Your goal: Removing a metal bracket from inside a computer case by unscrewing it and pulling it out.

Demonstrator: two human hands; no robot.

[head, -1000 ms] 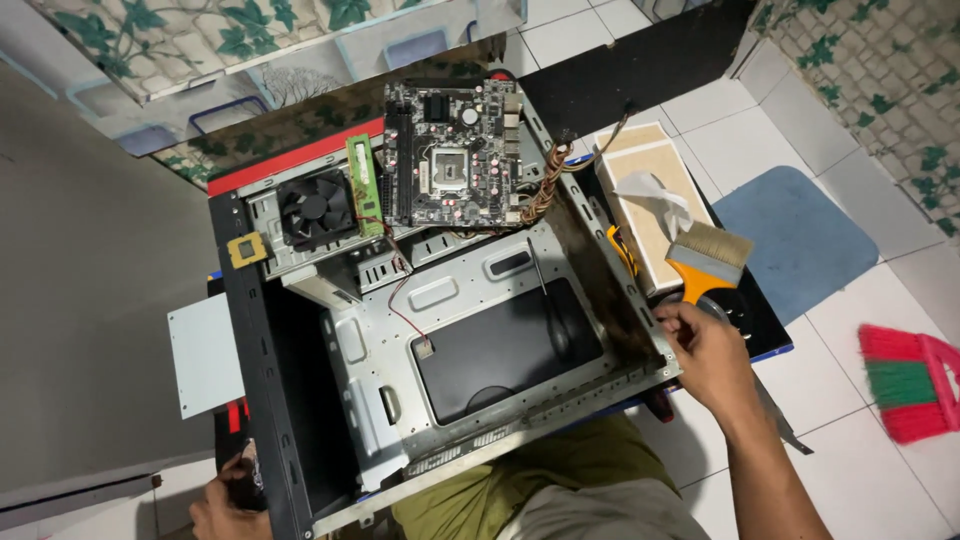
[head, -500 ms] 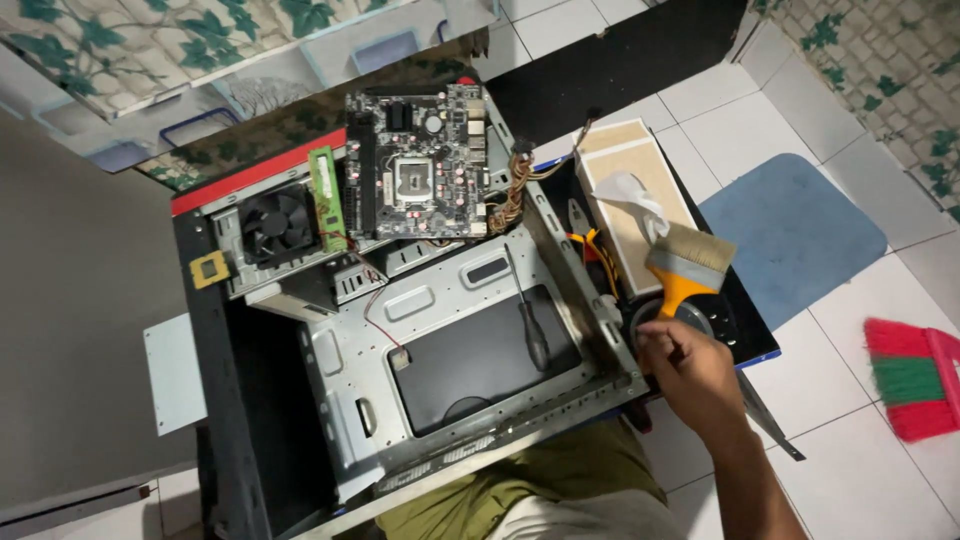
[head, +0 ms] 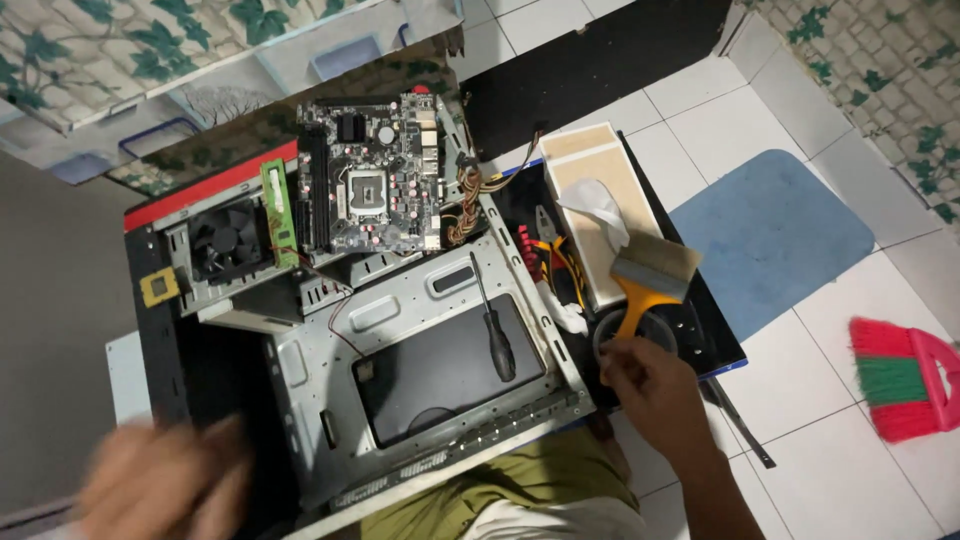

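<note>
An open grey computer case (head: 300, 370) lies on its side in front of me. A screwdriver (head: 493, 322) with a black handle rests on the case's inner plate. A bare motherboard (head: 372, 178) lies across the top of the case, beside a green memory stick (head: 274, 214) and a black fan (head: 224, 241). My right hand (head: 648, 388) is to the right of the case, fingers curled together at the rim of a round clear container (head: 655, 328). The handle end of an orange brush (head: 650, 282) lies just above my fingers. My left hand (head: 165, 490) is a blur over the case's lower left corner.
A cream box (head: 585, 160) with white tissue stands on a black panel (head: 715, 340) right of the case. Bundled cables (head: 548, 262) spill between them. A blue mat (head: 772, 235) and a red and green broom (head: 900, 380) lie on the white tiles. A small square chip (head: 160, 288) sits at the case's left.
My right hand has left the case's right edge and moved to the round container by the brush. The left hand has swept up into view, blurred. The view has shifted.
</note>
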